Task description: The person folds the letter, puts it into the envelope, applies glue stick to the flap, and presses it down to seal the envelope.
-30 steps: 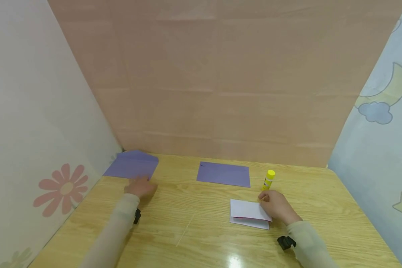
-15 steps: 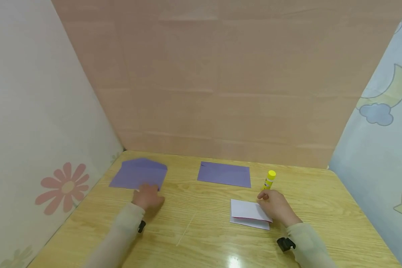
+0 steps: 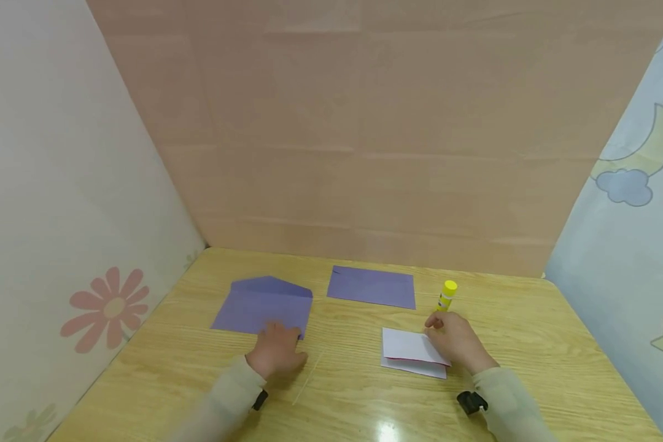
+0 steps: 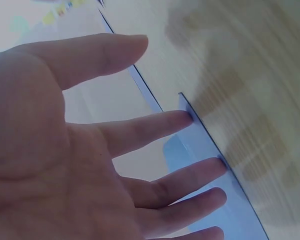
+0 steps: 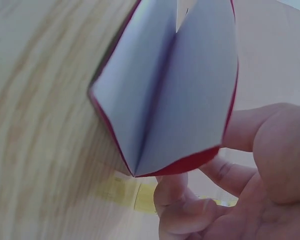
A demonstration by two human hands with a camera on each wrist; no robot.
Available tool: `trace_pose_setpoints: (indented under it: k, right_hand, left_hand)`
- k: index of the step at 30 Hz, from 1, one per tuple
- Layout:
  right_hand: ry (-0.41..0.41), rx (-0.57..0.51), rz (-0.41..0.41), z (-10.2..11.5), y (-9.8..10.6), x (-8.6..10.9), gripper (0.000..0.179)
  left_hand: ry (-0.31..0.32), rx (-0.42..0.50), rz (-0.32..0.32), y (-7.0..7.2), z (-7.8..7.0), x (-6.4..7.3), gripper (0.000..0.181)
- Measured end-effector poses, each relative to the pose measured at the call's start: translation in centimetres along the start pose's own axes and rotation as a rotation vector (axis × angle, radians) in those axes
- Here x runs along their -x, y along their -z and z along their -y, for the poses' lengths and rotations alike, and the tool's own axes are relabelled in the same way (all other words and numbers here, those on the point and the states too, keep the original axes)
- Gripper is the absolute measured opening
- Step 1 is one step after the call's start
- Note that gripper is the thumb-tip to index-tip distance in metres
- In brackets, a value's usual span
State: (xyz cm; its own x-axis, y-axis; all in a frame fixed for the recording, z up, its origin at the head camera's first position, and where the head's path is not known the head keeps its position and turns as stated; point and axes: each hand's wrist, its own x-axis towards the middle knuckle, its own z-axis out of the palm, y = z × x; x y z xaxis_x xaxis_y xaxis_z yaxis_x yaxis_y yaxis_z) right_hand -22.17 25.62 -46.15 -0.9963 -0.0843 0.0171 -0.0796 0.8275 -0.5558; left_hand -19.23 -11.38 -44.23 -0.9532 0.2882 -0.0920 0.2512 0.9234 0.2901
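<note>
One tabletop (image 3: pixel 342 393) is carrying the papers. The flap-open envelope (image 3: pixel 254 307) is sliding in from far left, likely coming within easier reach; neither it nor the rear envelope (image 3: pixel 371 287) is showing contents. The folded card (image 3: pixel 406 345) is gaping at right. Fingers outstretched, the left hand (image 3: pixel 277 351) is pressing the flap-open envelope; whether the right hand (image 3: pixel 457 341) is gripping the folded card, I cannot tell. A glue stick (image 3: pixel 446 294) is showing beyond.

The head view looks forward and down from above the surface (image 3: pixel 339 344), toward the tan backdrop (image 3: pixel 353 135). Close in, the left wrist view faces past the left fingers (image 4: pixel 145 134) to the open envelope (image 3: pixel 259 312), the right wrist view into the folded card (image 5: pixel 192 95); the head view shares both.
</note>
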Motion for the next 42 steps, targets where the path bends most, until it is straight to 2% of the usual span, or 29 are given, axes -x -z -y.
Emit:
trace_pose_setpoints:
  k: [7,12,23,27,31,34,36,38,40,42]
  right_hand:
    - [-0.002,-0.015,0.028,0.3,-0.1,0.1,0.011]
    - [0.005,0.003,0.076,0.4,-0.1,0.2,0.014]
    - [0.08,0.015,0.1,1.1,0.1,0.6,0.02]
    - [0.107,0.01,0.101,1.1,0.1,0.6,0.022]
    - [0.117,0.018,0.103,0.9,-0.1,0.5,0.024]
    - [0.118,0.024,0.113,0.7,-0.2,0.4,0.025]
    - [0.121,0.026,0.118,0.6,-0.2,0.3,0.026]
    - [0.123,0.027,0.119,0.6,-0.2,0.3,0.027]
    - [0.132,0.027,0.122,0.5,-0.1,0.2,0.028]
    - [0.136,0.026,0.127,0.4,-0.1,0.2,0.029]
  left_hand:
    - [-0.066,-0.049,0.029,-0.8,-3.4,0.6,0.035]
    - [-0.084,-0.102,0.015,-1.7,-5.4,0.6,0.038]
    - [-0.102,-0.181,0.014,-3.4,-9.0,-0.1,0.04]
    - [-0.156,-0.159,0.027,-3.6,-9.7,-0.1,0.038]
    - [-0.278,-0.057,0.048,-3.1,-8.8,-0.5,0.037]
    - [-0.318,-0.005,-0.002,-2.3,-6.8,-1.3,0.043]
    - [-0.303,-0.002,-0.064,-1.6,-5.0,-2.0,0.051]
    - [-0.258,-0.013,-0.112,-1.1,-3.2,-2.9,0.06]
    - [-0.207,-0.02,-0.127,-0.7,-1.5,-3.7,0.07]
    - [-0.155,-0.01,-0.102,-0.4,-0.1,-4.4,0.078]
